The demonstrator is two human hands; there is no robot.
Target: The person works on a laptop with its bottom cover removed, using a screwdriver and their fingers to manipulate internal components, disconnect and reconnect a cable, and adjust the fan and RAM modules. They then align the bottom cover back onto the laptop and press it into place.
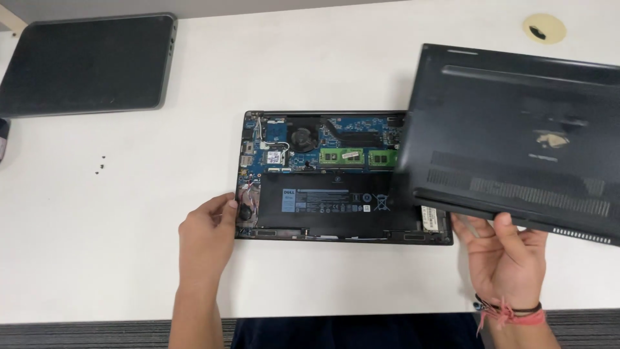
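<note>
While lifted off by the right hand point(510, 255), cover point(516, 136); laptop point(323, 213) innards bare.

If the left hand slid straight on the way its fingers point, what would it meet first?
The left hand points up and to the right, and its fingertips already rest on the left edge of the opened black laptop base. It would probably meet the small round black part first, though depth is unclear.
</note>
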